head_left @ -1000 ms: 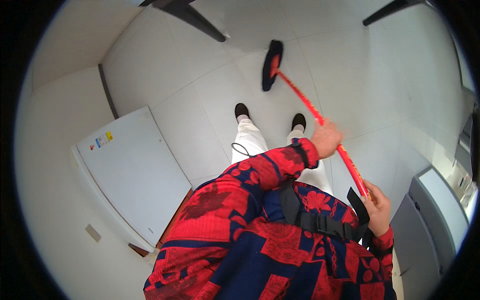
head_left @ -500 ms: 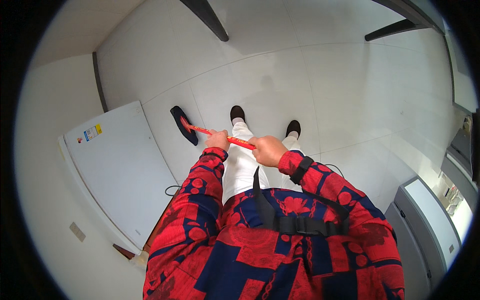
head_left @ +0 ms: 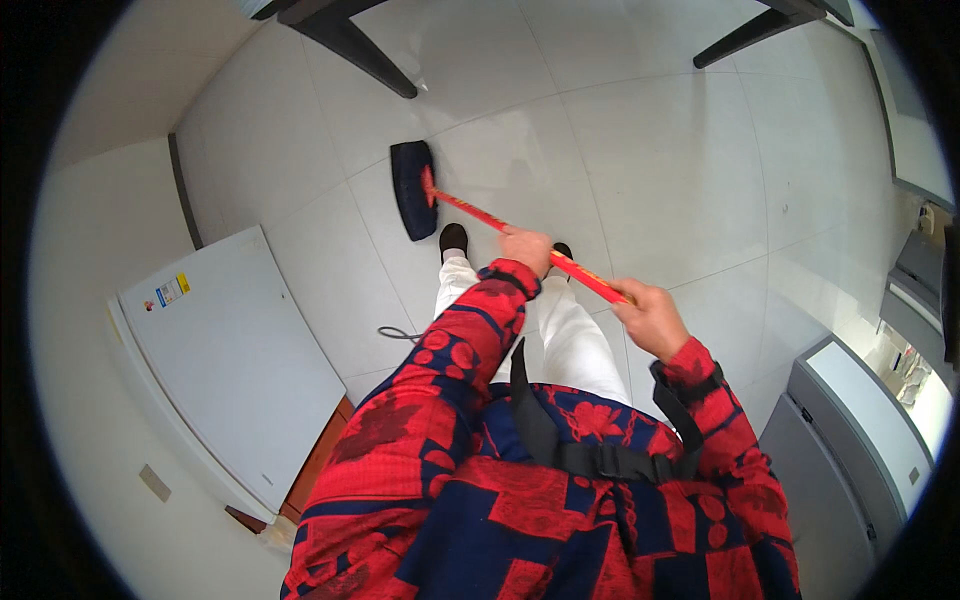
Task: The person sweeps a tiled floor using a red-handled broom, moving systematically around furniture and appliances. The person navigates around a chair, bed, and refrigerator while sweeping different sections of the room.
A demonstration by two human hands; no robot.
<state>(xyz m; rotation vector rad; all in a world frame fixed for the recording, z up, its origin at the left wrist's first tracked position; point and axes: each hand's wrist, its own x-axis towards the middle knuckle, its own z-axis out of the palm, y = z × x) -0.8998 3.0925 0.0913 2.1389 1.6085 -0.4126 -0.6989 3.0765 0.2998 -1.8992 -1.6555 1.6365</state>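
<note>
A broom with a red handle [head_left: 582,272] slants across in front of my legs. Its wide dark head [head_left: 412,190] rests on the pale tiled floor [head_left: 500,165], ahead and to the left of my feet. My left hand [head_left: 527,249] is wrapped round the middle of the handle. Farther back toward the handle's end, my right hand [head_left: 652,318] is closed round it as well. Part of the handle shows between the two hands.
A white refrigerator [head_left: 230,350] stands at my left beside the wall. Dark furniture legs [head_left: 365,55] reach the floor ahead, one more [head_left: 735,40] to the right. Grey cabinets [head_left: 830,440] stand at my right. A dark cable loop [head_left: 398,332] lies near my left leg.
The broom head has swept forward and to the right across the floor. Both hands have moved right with the handle, the left one forward too. My view has shifted slightly.
</note>
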